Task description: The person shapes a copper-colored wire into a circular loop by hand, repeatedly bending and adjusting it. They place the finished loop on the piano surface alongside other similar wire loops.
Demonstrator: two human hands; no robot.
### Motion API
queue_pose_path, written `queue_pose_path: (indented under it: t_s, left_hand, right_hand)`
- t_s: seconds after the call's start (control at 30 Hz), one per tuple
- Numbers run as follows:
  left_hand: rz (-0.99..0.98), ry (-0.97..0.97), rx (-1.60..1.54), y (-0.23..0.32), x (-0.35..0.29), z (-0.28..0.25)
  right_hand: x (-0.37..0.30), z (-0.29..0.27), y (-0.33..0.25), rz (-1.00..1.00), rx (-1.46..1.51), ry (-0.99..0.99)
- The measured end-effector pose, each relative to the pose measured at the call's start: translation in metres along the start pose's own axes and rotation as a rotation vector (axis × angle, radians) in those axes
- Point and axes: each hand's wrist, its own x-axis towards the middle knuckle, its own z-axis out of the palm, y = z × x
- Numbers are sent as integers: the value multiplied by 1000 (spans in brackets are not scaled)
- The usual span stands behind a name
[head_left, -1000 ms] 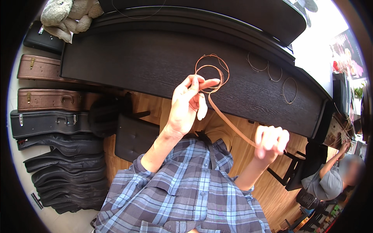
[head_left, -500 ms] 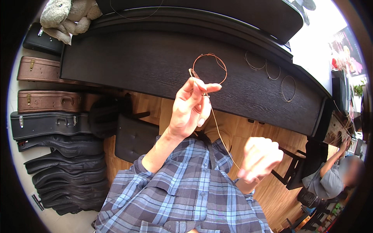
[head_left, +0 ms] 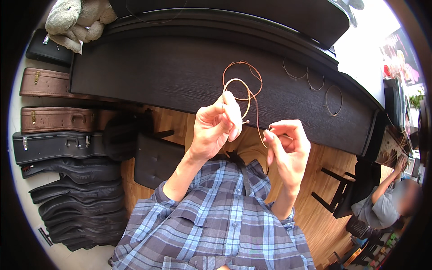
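Note:
A copper-coloured wound instrument string [head_left: 236, 79] runs between my two hands in front of a black piano-like cabinet. My left hand [head_left: 216, 128] is closed, pinching it between thumb and fingertips where it bends into a small loop. A tiny ball-like end [head_left: 247, 121] pokes out beside the left fingers. Thumb and index finger of my right hand [head_left: 290, 153] pinch the string further along, lower and to the right. Behind the hands, another copper-coloured coil [head_left: 260, 74] shows against the black surface; whether it is joined to the held string I cannot tell.
On the black cabinet top [head_left: 148, 67], thin coiled strings [head_left: 334, 101] lie to the right. A plush toy [head_left: 67, 22] sits at the far left, above several instrument cases [head_left: 54, 119]. A black padded stool [head_left: 157, 159] stands below. Another person [head_left: 380, 207] works at the right.
My right hand has come up and inward from the lower right, toward the left hand. The string, stretched taut before, now curls in a loop above the left fingers.

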Motion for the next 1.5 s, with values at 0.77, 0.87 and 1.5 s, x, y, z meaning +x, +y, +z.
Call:
queue_pose_path:
  t_s: [0.77,0.87,1.5]
  left_hand:
    - [-151,-23,-34,-8,-5,-4]
    - [-167,-10,6,-8,-5,-2]
    - [-197,147,-60,-5,-3,1]
  right_hand:
    - [10,15,13,-337,-201,-63]
    - [12,8,10,-264,-203,-111]
    - [12,-16,24,-462,-24,16]
